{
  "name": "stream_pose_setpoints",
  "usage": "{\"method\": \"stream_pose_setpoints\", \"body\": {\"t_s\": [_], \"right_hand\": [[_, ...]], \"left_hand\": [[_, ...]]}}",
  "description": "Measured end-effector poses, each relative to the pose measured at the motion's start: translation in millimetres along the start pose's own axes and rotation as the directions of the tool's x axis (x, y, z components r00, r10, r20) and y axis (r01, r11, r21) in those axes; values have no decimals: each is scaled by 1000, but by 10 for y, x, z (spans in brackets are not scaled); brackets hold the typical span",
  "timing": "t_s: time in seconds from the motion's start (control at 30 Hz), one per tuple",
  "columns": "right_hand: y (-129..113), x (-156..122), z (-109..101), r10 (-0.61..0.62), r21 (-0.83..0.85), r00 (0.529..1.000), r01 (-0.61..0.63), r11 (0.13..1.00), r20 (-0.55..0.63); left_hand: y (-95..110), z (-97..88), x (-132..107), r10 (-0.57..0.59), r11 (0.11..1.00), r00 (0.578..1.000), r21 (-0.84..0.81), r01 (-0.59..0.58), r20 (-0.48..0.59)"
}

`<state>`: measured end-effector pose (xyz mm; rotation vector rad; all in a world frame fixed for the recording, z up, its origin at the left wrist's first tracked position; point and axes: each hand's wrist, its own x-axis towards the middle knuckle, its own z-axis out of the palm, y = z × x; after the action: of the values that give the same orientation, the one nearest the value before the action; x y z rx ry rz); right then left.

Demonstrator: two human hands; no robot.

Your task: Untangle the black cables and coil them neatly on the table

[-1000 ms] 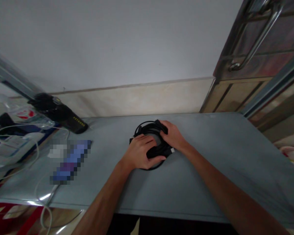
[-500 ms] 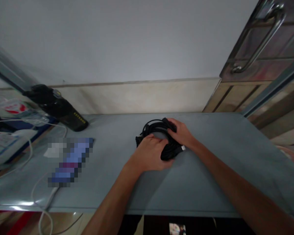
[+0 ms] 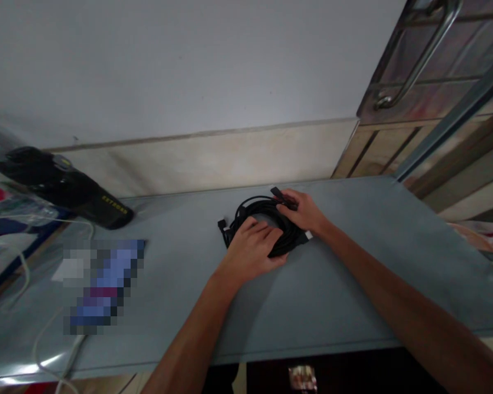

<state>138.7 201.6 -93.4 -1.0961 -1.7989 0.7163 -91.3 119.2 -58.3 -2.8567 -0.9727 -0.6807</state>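
A coil of black cable [image 3: 258, 212] lies on the grey table [image 3: 353, 273], near its middle. My left hand [image 3: 252, 249] rests flat on the coil's near side, fingers stretched over the strands. My right hand [image 3: 304, 212] is on the coil's far right side, its fingers pinched on a black plug end of the cable [image 3: 280, 196]. Another plug end [image 3: 222, 224] sticks out at the coil's left.
A black bottle [image 3: 66, 189] lies on its side at the back left. A blurred blue and white item [image 3: 101, 282] sits left of the coil. White cords [image 3: 22, 262] trail over the left edge. A metal door with a handle [image 3: 423, 54] stands at the right.
My left hand has gone from gripping the coil's near side to lying flatter on it. My right hand has moved to the plug end at the coil's far side.
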Motion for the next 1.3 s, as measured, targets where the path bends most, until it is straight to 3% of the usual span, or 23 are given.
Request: {"method": "stream_pose_setpoints", "body": {"t_s": [0.1, 0.2, 0.27, 0.33, 0.4, 0.47, 0.53, 0.8, 0.87, 1.0, 1.07, 1.17, 1.3], "right_hand": [[-7, -8, 23, -66, -77, 998, 66, 995, -7], [-9, -7, 41, -119, -144, 993, 118, 983, 1], [-8, -4, 47, -134, -175, 991, 134, 975, 12], [-6, -2, 50, -144, -191, 989, 146, 971, 25], [-4, 0, 55, -154, -197, 987, 159, 967, 39], [0, 5, 61, -165, -203, 985, 171, 964, 45], [1, 12, 65, -176, -211, 983, 184, 960, 54], [-110, 12, 41, -201, -186, 976, 212, 959, 79], [-129, 17, 14, -170, -180, 985, 171, 969, 22], [-75, 53, -71, -78, -204, 986, 47, 978, -148], [-25, 70, -112, -58, -206, 976, 13, 978, -211], [29, 80, -147, -44, -190, 957, -12, 982, -286], [51, 88, -167, -39, -165, 930, -23, 986, -366]], "left_hand": [[-32, -55, -10, -42, 997, 998, -64, 38, -52], [-120, -95, -3, -182, 982, 964, -91, 167, -194], [-223, -81, -4, -343, 939, 886, -98, 329, -311], [-348, -31, -19, -527, 848, 762, -171, 502, -377], [-463, 41, -41, -694, 720, 638, -319, 617, -332], [-541, 111, -60, -785, 610, 573, -459, 646, -237], [-578, 162, -71, -799, 568, 571, -550, 613, -188], [-533, 188, -23, -783, 510, 596, -729, 456, -175], [-472, 192, 29, -764, 506, 625, -751, 424, -161], [-340, 228, 145, -683, 484, 725, -801, 352, -94], [-299, 237, 184, -659, 472, 749, -816, 335, -74], [-283, 206, 205, -682, 470, 721, -827, 308, -120], [-339, 132, 203, -742, 486, 626, -835, 259, -238]]}}
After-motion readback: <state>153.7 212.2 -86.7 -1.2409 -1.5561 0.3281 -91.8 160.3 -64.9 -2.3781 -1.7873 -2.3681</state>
